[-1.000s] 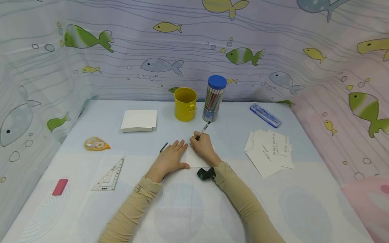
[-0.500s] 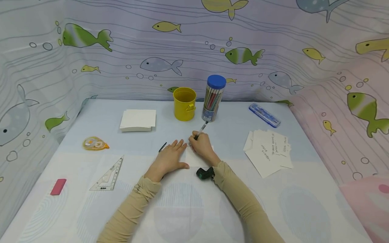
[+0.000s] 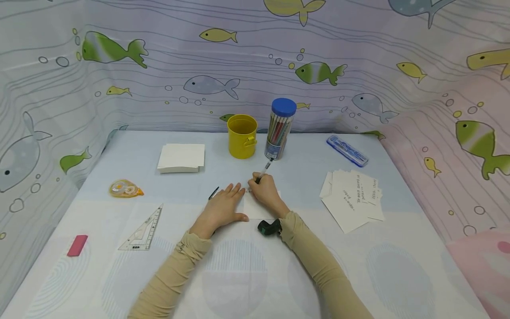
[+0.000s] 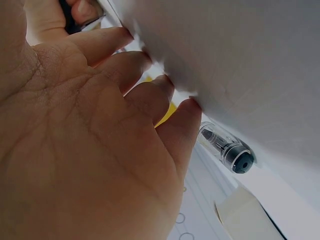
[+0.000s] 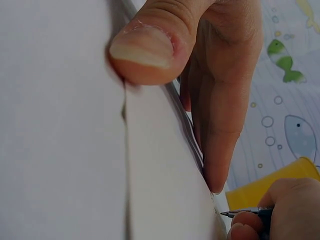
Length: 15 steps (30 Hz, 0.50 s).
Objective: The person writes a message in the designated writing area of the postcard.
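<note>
1. The hands work close together at the middle of the surface (image 3: 119,159). The left hand (image 3: 221,209) lies flat with fingers straight and spread, pressing down the left edge of a small white card (image 3: 256,208), which looks meant to stop it sliding. The right hand (image 3: 266,192) is curled tight round a pen (image 3: 263,171), its tip down at the card's far edge, as for writing.
2. Going by size from there: the fish-print curtain (image 3: 207,84) walls in the surface on three sides.
3. To the right lies a loose spread of written cards (image 3: 352,197), well apart from the hands.
4. At the far left is a neat stack of blank cards (image 3: 181,157), squared up and within reach.
5. Behind the hands stand a yellow cup (image 3: 241,136) and, just beside it, a clear tub of coloured pencils (image 3: 280,128) with a blue lid, both upright.
6. A clear set square (image 3: 144,229) lies flat to the left of the left arm.
7. A blue pencil case (image 3: 346,151) lies at the far right, near the curtain.
8. A correction tape dispenser (image 3: 125,188) sits at the left; a pink eraser (image 3: 77,245) lies nearer the front edge.
9. A small dark green object (image 3: 268,227) sits just beside the right sleeve; I cannot tell what it is.
10. A pen cap (image 4: 227,150) lies just past the left hand's fingertips.
</note>
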{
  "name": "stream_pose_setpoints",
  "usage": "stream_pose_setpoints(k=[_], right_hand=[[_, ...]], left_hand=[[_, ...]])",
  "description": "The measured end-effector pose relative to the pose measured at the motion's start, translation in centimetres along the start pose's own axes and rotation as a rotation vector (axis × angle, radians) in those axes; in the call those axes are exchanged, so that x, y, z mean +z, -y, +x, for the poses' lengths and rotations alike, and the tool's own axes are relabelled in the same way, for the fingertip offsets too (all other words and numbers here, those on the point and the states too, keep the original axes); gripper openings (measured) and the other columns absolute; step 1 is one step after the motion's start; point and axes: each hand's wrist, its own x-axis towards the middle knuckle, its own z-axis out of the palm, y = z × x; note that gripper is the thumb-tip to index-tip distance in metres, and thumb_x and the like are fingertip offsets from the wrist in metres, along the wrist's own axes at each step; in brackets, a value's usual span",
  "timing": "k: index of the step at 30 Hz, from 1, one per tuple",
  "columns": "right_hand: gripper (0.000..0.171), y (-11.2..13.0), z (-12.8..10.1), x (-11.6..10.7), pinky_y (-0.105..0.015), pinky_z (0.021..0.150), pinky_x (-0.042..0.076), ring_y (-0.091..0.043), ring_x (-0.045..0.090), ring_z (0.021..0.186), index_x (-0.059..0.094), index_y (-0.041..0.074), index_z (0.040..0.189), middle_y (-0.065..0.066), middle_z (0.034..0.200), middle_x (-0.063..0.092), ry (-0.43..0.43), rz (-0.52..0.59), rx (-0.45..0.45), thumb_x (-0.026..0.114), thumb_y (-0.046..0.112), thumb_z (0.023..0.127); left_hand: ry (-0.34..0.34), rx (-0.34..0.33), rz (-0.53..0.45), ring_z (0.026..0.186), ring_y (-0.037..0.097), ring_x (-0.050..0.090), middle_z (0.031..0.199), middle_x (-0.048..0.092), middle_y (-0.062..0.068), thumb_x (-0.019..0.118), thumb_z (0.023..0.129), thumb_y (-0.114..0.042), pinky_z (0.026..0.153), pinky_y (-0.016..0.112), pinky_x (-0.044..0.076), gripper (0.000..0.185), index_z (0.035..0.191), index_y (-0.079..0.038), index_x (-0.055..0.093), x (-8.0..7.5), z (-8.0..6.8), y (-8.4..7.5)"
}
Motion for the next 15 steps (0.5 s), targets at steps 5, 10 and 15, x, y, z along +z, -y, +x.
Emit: stream_pose_setpoints(k=[5, 10, 15], right_hand=[[0.038, 0.02, 0.09, 0.08, -0.018, 0.040, 0.018, -0.005, 0.027, 0.040, 0.033, 0.015, 0.057, 0.006, 0.046, 0.033, -0.015, -0.017, -0.027, 0.052, 0.003, 0.087], [0.036, 0.09, 0.13, 0.01, -0.018, 0.042, 0.019, -0.006, 0.028, 0.041, 0.035, 0.015, 0.057, 0.006, 0.046, 0.033, -0.005, -0.060, -0.040, 0.053, 0.005, 0.087], [0.036, -0.13, 0.05, -0.05, -0.018, 0.040, 0.020, -0.006, 0.034, 0.039, 0.035, 0.014, 0.057, 0.005, 0.045, 0.039, 0.000, -0.006, -0.017, 0.051, 0.004, 0.088]], left_hand=[[-0.008, 0.001, 0.009, 0.146, 0.039, 0.025, 0.158, 0.028, 0.018, 0.070, 0.081, -0.053, 0.117, 0.054, 0.029, 0.091, 0.149, -0.003, 0.036, -0.13, -0.07, 0.00], [-0.006, 0.002, 0.000, 0.147, 0.038, 0.024, 0.158, 0.028, 0.017, 0.069, 0.082, -0.053, 0.118, 0.053, 0.028, 0.091, 0.149, -0.003, 0.035, -0.23, -0.07, -0.04], [-0.001, -0.002, -0.009, 0.147, 0.039, 0.024, 0.158, 0.028, 0.018, 0.070, 0.081, -0.052, 0.118, 0.053, 0.028, 0.091, 0.149, -0.003, 0.035, -0.20, -0.02, -0.13]])
